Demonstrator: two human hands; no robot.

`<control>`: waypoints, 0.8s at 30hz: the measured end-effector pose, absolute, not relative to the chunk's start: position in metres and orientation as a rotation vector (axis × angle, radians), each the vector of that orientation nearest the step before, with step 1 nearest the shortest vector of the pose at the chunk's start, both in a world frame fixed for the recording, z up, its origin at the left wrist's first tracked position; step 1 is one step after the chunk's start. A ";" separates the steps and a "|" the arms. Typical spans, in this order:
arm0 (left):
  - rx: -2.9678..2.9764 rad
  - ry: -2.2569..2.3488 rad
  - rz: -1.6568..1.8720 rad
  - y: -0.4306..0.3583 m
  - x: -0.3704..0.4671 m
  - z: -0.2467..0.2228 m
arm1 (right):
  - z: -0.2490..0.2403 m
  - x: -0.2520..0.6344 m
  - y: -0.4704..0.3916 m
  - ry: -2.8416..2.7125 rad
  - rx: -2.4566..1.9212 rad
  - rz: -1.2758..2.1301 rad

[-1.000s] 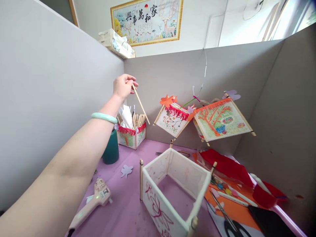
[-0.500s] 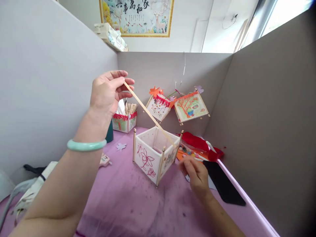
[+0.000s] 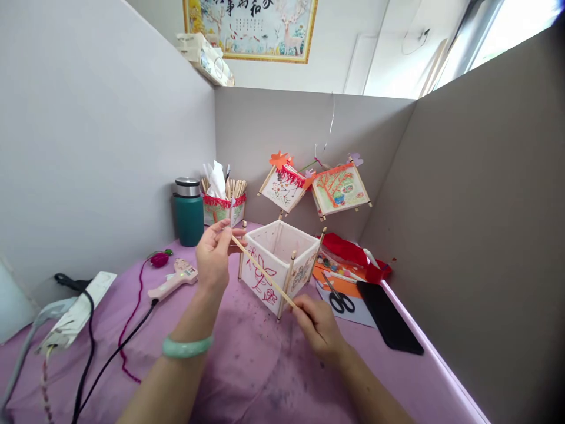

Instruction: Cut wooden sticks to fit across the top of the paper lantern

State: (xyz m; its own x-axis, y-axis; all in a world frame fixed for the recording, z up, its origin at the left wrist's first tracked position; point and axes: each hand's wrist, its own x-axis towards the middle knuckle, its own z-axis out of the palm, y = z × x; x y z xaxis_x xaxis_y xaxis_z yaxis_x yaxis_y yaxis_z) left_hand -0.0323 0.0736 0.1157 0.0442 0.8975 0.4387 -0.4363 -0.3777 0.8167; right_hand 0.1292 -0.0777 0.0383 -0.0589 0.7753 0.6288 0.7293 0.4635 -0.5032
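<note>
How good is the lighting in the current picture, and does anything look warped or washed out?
Head view: bright glare whites out the window at upper right; the right partition looks darker, its far edge shadowed; the wide view seems to stretch the edges.

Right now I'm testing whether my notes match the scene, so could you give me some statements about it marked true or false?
1. Both the left hand and right hand hold the stick. True.
2. The scissors lie inside the box. False: they lie on paper beside it.
3. The glue gun rests on the cloth. True.
4. The bracelet is on the right wrist. False: it is on the left.
</note>
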 end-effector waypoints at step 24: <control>1.064 0.502 1.361 0.112 -0.020 0.067 | 0.014 0.116 -0.062 -1.577 -1.330 0.769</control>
